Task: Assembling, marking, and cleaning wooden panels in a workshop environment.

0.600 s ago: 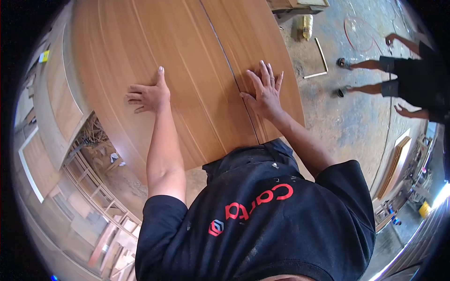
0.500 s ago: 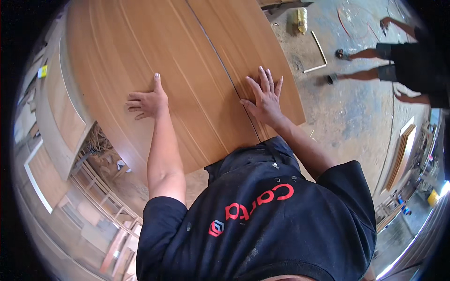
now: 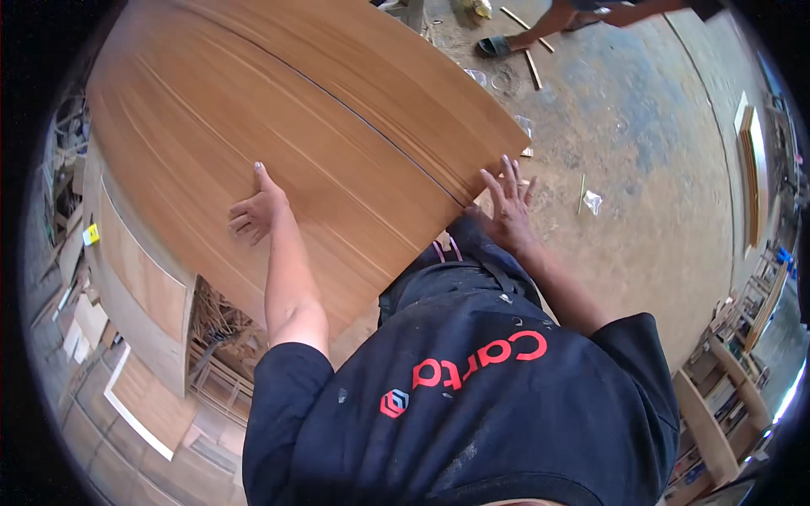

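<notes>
A large brown wood-grain panel (image 3: pixel 337 143) stretches out in front of my body, with a dark seam running lengthwise across it. My left hand (image 3: pixel 260 212) is over the panel's left part, its thumb pointing away and its fingers spread; nothing is in it. Whether the palm presses on the surface cannot be made out. By the panel's near right edge, close to the end of the seam, is my right hand (image 3: pixel 509 211), fingers apart and holding nothing. Its thumb side is at the edge beside my waist.
Another person's sandalled foot (image 3: pixel 494 45) stands beyond the panel at the upper right, near thin wooden strips (image 3: pixel 533 69). Plastic scrap (image 3: pixel 593 202) lies on the concrete floor (image 3: pixel 624 278). On the left are pale boards (image 3: pixel 139 253) and a heap of wood offcuts (image 3: pixel 221 320).
My view has turned, so the panel lies more slantwise and the other person sits higher in it. My right hand has come off the panel's face to its near edge. The left hand stays open.
</notes>
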Action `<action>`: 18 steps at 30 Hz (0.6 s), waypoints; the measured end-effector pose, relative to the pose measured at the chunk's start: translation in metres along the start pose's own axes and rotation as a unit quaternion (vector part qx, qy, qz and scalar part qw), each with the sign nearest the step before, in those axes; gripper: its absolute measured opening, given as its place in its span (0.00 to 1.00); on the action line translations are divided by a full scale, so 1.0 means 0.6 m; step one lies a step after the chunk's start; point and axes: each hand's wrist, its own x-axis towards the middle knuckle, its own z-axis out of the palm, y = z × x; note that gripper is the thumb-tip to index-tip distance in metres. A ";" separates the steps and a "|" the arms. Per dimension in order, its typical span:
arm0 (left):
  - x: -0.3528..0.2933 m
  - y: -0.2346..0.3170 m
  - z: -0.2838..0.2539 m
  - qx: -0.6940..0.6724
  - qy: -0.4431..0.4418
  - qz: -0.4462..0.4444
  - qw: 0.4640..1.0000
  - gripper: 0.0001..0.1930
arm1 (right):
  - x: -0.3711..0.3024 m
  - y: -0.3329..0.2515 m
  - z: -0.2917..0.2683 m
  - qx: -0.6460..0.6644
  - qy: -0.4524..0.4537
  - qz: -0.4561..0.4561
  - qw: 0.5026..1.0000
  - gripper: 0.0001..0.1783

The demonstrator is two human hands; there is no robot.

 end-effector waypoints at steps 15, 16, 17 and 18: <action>-0.303 -0.096 -0.010 0.078 -0.150 0.777 0.607 0.54 | -0.582 0.210 0.100 0.041 -0.244 0.531 0.810 0.26; -0.337 -0.112 -0.014 0.078 -0.169 0.800 0.570 0.55 | -0.598 0.206 0.109 0.049 -0.239 0.529 0.813 0.26; -0.368 -0.129 -0.017 0.068 -0.185 0.824 0.532 0.57 | -0.606 0.201 0.118 0.060 -0.227 0.524 0.819 0.25; -0.400 -0.149 -0.020 -0.010 -0.176 0.848 0.501 0.56 | -0.607 0.195 0.129 0.072 -0.211 0.514 0.828 0.25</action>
